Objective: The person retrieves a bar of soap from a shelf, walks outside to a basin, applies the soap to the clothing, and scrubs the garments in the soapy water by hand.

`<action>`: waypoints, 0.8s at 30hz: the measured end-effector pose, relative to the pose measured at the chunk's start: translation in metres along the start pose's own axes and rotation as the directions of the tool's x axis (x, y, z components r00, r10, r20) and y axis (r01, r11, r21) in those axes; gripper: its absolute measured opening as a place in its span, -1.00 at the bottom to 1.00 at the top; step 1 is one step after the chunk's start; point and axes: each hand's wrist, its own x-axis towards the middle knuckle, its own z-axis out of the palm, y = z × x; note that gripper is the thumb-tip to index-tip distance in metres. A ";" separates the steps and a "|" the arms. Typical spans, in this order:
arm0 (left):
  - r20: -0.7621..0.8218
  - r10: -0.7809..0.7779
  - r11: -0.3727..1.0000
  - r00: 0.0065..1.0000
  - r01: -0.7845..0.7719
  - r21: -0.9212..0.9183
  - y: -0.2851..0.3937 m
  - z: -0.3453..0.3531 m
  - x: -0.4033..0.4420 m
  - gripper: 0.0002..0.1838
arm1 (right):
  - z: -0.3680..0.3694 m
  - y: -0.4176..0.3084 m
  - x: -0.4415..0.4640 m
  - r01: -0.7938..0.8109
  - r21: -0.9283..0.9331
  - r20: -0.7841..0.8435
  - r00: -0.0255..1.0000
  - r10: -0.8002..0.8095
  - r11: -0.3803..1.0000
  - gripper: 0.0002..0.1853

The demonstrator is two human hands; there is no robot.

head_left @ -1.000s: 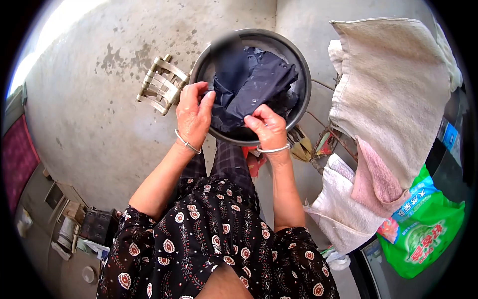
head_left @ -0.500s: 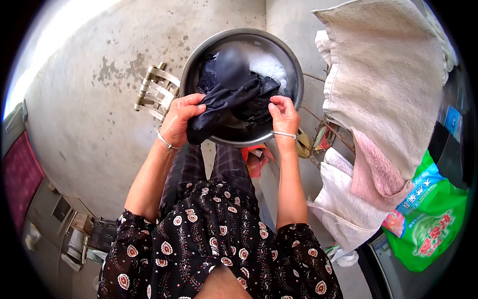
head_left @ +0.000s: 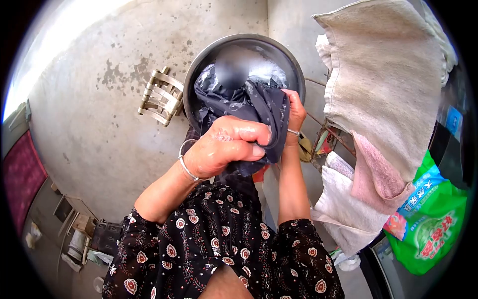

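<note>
A wet, dark navy garment (head_left: 244, 107) with patches of suds is bunched up in a round metal basin (head_left: 295, 62). My left hand (head_left: 226, 144) is closed on a fold of it, raised over the near rim, with foam on the skin. At the right rim, my right hand (head_left: 295, 112) grips another part of the garment; its fingertips are partly hidden by the cloth. White foam (head_left: 269, 72) covers the far side of the basin. A round dark blur hides part of the basin's middle.
Left of the basin stands a small woven stool (head_left: 162, 97). On the right hang a large beige towel (head_left: 383, 84) and a pink cloth (head_left: 376, 164). A green plastic bag (head_left: 428, 224) is at the lower right. Wet spots (head_left: 122, 74) mark the concrete floor.
My left hand has moved right and up toward the camera, pulling the garment across the near rim. My right hand, earlier beside the cloth, is now closed on it.
</note>
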 end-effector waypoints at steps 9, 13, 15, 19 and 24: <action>-0.294 -0.114 0.898 0.949 0.225 0.378 -0.037 -0.050 -0.012 -0.85 | -0.050 -0.101 -0.019 0.039 0.373 -0.039 0.999 -0.026 0.927 -0.83; -0.326 0.261 0.594 0.909 0.115 0.796 -0.055 -0.071 -0.018 -0.44 | -0.035 -0.123 -0.017 0.382 0.065 0.230 0.893 -0.387 0.922 -0.88; -0.285 0.325 0.651 0.902 0.006 0.759 -0.044 -0.062 -0.017 -0.34 | -0.017 -0.121 -0.019 0.430 0.033 0.335 0.846 -0.415 0.902 -0.88; -0.087 0.488 0.332 0.869 -0.092 0.939 -0.042 -0.046 -0.004 -0.32 | 0.008 -0.107 -0.032 0.443 -0.006 0.512 0.771 -0.378 0.896 -0.79; -0.326 0.414 0.605 0.850 0.011 0.796 -0.074 -0.076 0.001 -0.77 | 0.006 -0.070 -0.009 0.499 -0.367 0.388 0.849 -0.359 0.785 -0.62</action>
